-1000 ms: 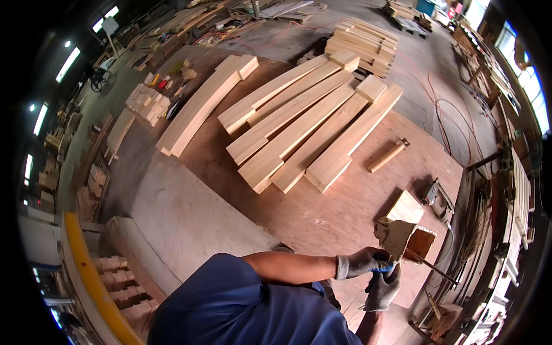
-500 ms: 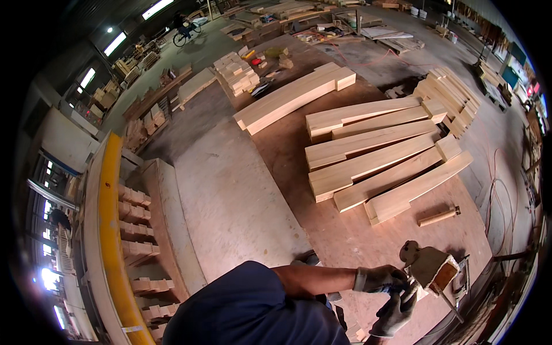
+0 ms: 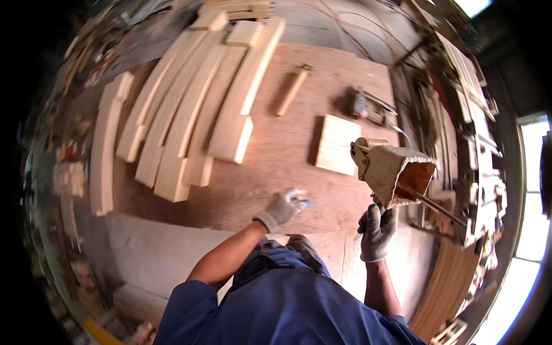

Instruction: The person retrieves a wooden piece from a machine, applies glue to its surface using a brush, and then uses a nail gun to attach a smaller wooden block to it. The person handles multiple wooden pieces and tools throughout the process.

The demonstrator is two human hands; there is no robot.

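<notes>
My left hand (image 3: 280, 209), in a grey glove, is closed above the brown board, with a small blue tip showing at its fingers. What it holds is blurred. My right hand (image 3: 377, 233), gloved too, has its fingers bent up against the lower corner of a beige, crusted box-shaped container (image 3: 382, 167). The container's open side shows a rusty brown inside, and a thin rod (image 3: 441, 210) sticks out of it. Whether the fingers grip the container or something small below it is hidden. A square pale wood block (image 3: 339, 144) lies beyond the container, to its left.
Several long notched timbers (image 3: 198, 109) lie side by side on the brown board (image 3: 264, 187). One more timber (image 3: 107, 149) is at the left. A wooden-handled hammer (image 3: 292, 92) and a metal power tool (image 3: 371, 108) lie farther back. Stacked wood (image 3: 477, 144) stands at the right.
My view has swung to the right. My hands, together beside the container earlier, are now apart, the left one drawn away to the left. The square block and the power tool now show.
</notes>
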